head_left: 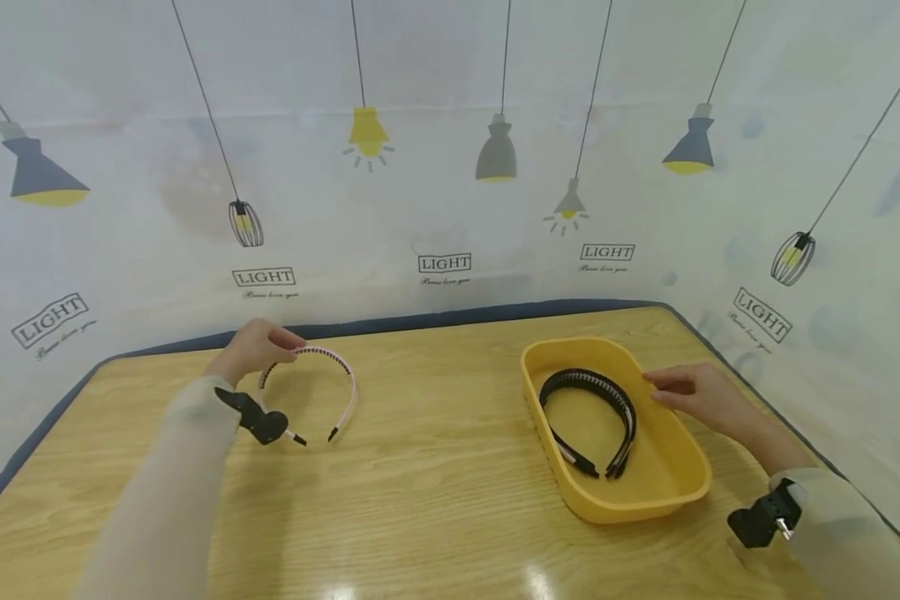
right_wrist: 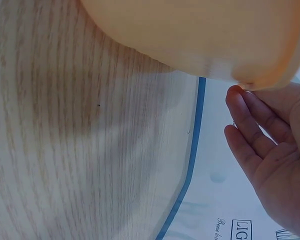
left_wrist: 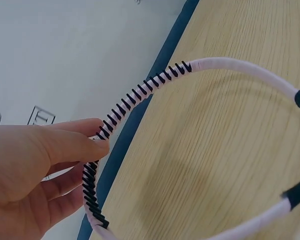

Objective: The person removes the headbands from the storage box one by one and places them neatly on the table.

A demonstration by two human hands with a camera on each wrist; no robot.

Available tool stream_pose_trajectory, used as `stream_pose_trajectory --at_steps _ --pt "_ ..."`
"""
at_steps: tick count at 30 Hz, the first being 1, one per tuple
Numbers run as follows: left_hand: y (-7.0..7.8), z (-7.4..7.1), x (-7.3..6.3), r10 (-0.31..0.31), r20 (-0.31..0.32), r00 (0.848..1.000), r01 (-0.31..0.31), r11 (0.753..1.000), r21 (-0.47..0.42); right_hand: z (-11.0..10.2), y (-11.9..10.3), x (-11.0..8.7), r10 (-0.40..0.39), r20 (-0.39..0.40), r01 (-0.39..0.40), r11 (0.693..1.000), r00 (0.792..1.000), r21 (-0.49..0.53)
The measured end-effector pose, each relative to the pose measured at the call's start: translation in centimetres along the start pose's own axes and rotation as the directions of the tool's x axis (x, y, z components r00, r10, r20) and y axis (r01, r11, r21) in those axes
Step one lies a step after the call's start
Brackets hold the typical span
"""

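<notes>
Boxed word "LIGHT" (head_left: 445, 263) printed five times across the pale wall covering (head_left: 390, 221), each above small script (head_left: 445, 282) too blurred to read surely.

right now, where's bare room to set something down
Bare table: between held headband and tray, also left of the left sleeve. Crowded: the tray's left side, with headbands, and its right rim, by the right hand.

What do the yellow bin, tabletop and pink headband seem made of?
Yellow bin: probably moulded plastic; smooth, rounded, seamless-looking walls.
Tabletop: wood or printed laminate, glossy; grain and light reflections show.
Pink headband: possibly fabric-covered, soft sheen; its black lacing looks like cord. Core hidden.
</notes>
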State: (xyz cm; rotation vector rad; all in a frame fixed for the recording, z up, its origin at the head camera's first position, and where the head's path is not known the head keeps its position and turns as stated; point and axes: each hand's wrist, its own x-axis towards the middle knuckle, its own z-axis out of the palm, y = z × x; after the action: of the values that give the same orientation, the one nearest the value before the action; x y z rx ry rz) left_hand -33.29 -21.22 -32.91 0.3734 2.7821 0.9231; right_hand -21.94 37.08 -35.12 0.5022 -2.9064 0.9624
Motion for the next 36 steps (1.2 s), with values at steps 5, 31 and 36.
stream_pose_trajectory --at_steps 5,31,36 --pt "-1.7 -1.1 -0.7 -0.009 0.022 1.000 0.008 1.000 0.026 0.1 -0.1 -0.1 -0.014 -0.010 0.014 1.000 1.000 -0.015" --pt "-6.9 -0.5 -1.7 -0.016 0.025 1.000 0.016 0.999 0.028 0.0 0.2 -0.1 0.030 0.002 -0.030 0.999 1.000 -0.039" --pt "-7.4 0.3 -1.6 -0.028 0.004 1.000 0.028 1.000 -0.001 0.0 0.1 0.0 0.033 0.007 -0.033 0.999 0.999 -0.032"
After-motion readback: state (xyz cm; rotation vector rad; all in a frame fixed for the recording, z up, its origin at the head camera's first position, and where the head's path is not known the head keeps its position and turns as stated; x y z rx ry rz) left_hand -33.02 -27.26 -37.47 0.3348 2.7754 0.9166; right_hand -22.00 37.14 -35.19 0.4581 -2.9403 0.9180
